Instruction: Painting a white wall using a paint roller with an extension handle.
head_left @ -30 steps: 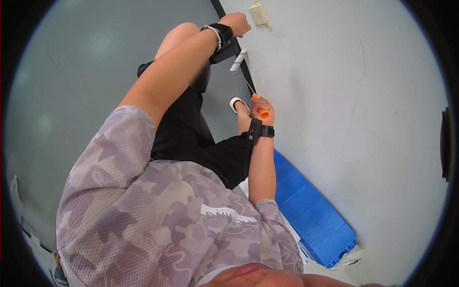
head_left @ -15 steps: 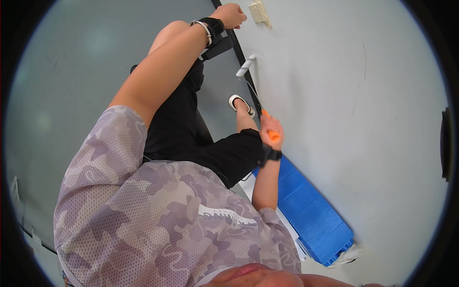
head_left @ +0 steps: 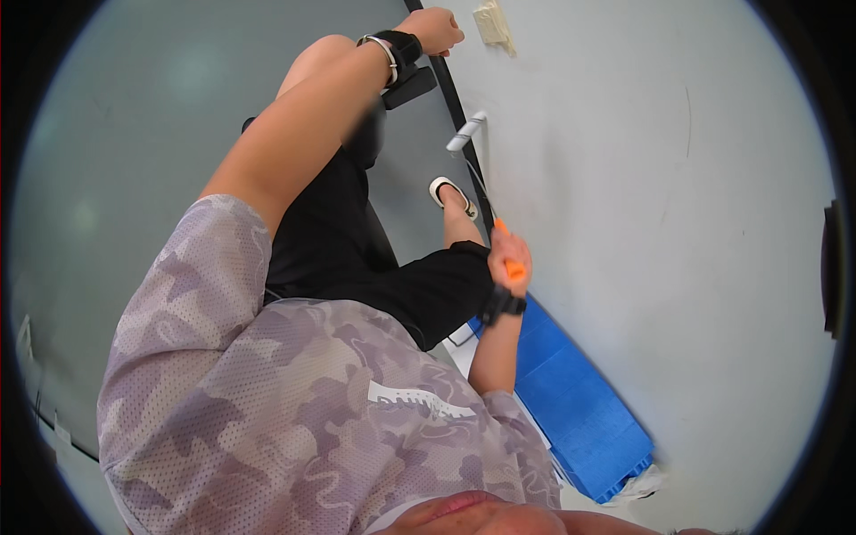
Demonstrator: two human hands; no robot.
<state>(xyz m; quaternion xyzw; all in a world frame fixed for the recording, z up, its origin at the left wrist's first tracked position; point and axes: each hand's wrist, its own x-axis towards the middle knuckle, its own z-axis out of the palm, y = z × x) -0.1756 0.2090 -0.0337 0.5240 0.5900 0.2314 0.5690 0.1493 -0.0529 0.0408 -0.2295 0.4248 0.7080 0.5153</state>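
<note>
In the head view, my right hand (head_left: 510, 260) grips the orange handle (head_left: 514, 269) of a paint roller right of my thigh. Its thin metal rod runs up to a white roller sleeve (head_left: 466, 131), lying over or against the pale wall surface (head_left: 642, 178) beside a dark strip (head_left: 450, 94); contact is unclear. My left hand (head_left: 439, 32) is up at the top, near that dark strip, with curled fingers; what they hold, if anything, is hidden. Both wrists wear dark straps.
A grey surface (head_left: 152, 160) spans the left. A blue elongated ribbed object (head_left: 575, 401) lies at lower right. A cream patch (head_left: 493, 27) sits near the top of the pale surface. A dark object (head_left: 829, 267) is at the far right edge. My foot in a white shoe shows centrally.
My right hand and the roller have moved down the picture, toward my body, and slightly right. My left hand has shifted a little upward; it remains curled.
</note>
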